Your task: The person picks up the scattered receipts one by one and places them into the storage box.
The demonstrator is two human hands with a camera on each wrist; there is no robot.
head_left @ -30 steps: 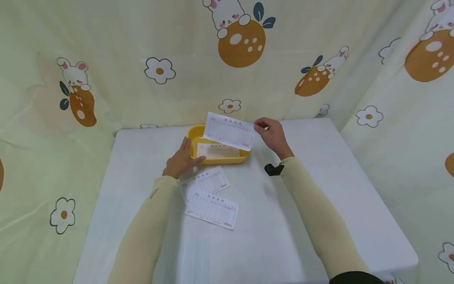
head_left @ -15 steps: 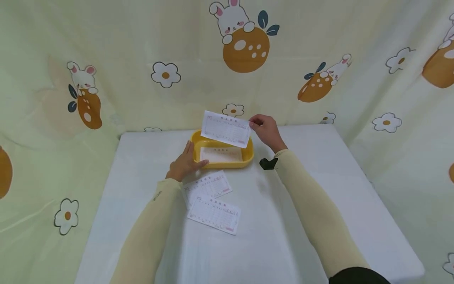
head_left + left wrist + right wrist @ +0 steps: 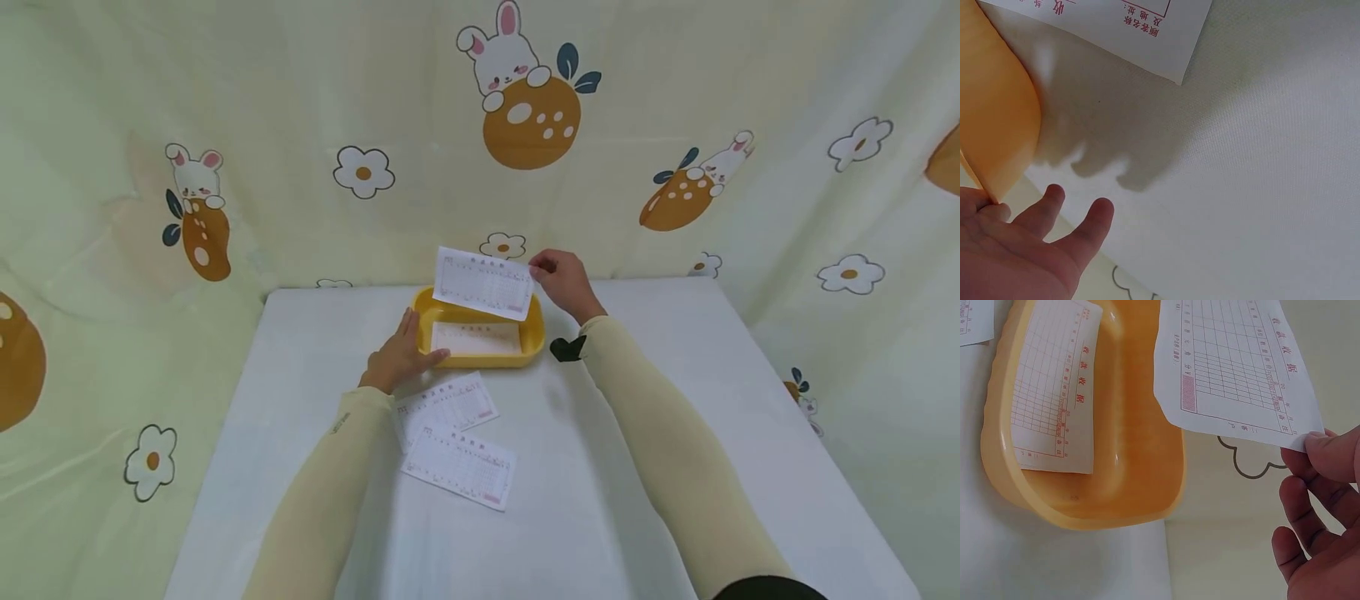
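My right hand (image 3: 564, 283) pinches a printed receipt slip (image 3: 483, 283) by its right corner, thumb against forefinger, and the slip hangs tilted above the back of a yellow plastic tray (image 3: 480, 362). In the right wrist view the other fingers are loosely bent below the pinched corner. Another receipt (image 3: 1054, 394) lies inside the tray along its near side. My left hand (image 3: 397, 358) holds the tray's left front corner, thumb over the front rim and fingers along the left side. Two of its fingers (image 3: 1094, 228) spread away from the wall in the left wrist view.
Two more receipts overlap on the white table (image 3: 600, 500) in front of the tray: an upper one (image 3: 446, 404) partly covered by a lower one (image 3: 461, 467). A patterned curtain (image 3: 420, 100) stands behind the table and at both sides.
The head view has tilted upward and shifted, so everything sits lower and further right in it. The pinched receipt and right hand have moved slightly left relative to the tray.
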